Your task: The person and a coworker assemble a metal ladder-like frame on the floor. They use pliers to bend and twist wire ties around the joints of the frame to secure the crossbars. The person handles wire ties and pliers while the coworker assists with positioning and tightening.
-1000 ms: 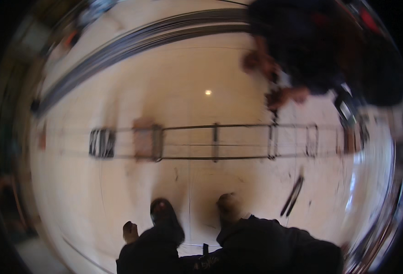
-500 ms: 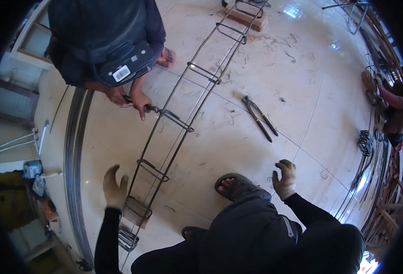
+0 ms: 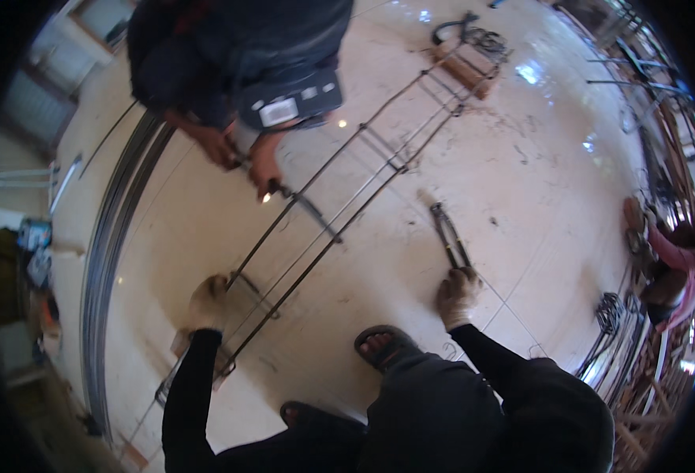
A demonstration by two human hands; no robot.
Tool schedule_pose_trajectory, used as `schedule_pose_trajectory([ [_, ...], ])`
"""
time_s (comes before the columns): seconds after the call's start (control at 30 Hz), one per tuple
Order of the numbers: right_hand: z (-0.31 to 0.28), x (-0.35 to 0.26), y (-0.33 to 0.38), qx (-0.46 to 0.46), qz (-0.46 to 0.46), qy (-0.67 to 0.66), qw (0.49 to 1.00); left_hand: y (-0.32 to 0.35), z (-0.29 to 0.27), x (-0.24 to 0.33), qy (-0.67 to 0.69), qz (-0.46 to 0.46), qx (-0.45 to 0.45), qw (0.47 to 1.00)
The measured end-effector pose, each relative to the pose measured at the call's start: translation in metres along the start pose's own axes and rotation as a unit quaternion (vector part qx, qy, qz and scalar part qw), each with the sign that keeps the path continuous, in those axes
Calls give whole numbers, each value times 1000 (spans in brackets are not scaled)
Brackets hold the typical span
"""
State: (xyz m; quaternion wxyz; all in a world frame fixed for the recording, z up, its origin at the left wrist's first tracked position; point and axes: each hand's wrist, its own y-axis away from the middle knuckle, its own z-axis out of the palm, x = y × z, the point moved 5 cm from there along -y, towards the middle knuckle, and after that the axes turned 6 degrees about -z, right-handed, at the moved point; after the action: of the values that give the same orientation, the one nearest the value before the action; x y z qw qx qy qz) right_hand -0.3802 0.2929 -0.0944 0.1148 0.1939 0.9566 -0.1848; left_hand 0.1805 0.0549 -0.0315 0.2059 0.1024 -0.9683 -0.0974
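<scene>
A long rebar cage (image 3: 309, 256) of thin steel rods with rectangular stirrups slants across the tiled floor, from near left to far right. My gloved left hand (image 3: 208, 306) is closed on its left rod near the close end, beside a stirrup; the fingers are partly blurred. On the floor to the right of the cage lie the end-cutting pincers (image 3: 445, 229), jaws pointing away from me. My gloved right hand (image 3: 459, 298) is closed around the ends of their handles. Across the cage, a co-worker's hand (image 3: 265, 162) holds a dark-jawed tool (image 3: 278, 188) against the left rod at a stirrup.
Bricks (image 3: 467, 77) prop the cage's far end. Long dark steel bars (image 3: 111, 260) lie along the left. At right another person (image 3: 670, 268) crouches by a bundle of stirrups (image 3: 609, 311) and rods. Wire scraps litter the floor. My sandalled foot (image 3: 379, 344) is near the cage.
My left hand has come onto the cage's left rod. My right hand has moved left to the pincers and taken their handles, which are closer together. The view has shifted, with some blur.
</scene>
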Motion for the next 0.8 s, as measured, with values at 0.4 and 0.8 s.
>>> schedule_pose_trajectory([
  [0.4, -11, -8, -7, 9, 113, -37, 993, -15, 16, -20, 5, 63, 26, 998],
  [0.8, -24, 20, -25, 84, 169, -235, 953, 139, 75, 342, 87, 497, -214, 837],
])
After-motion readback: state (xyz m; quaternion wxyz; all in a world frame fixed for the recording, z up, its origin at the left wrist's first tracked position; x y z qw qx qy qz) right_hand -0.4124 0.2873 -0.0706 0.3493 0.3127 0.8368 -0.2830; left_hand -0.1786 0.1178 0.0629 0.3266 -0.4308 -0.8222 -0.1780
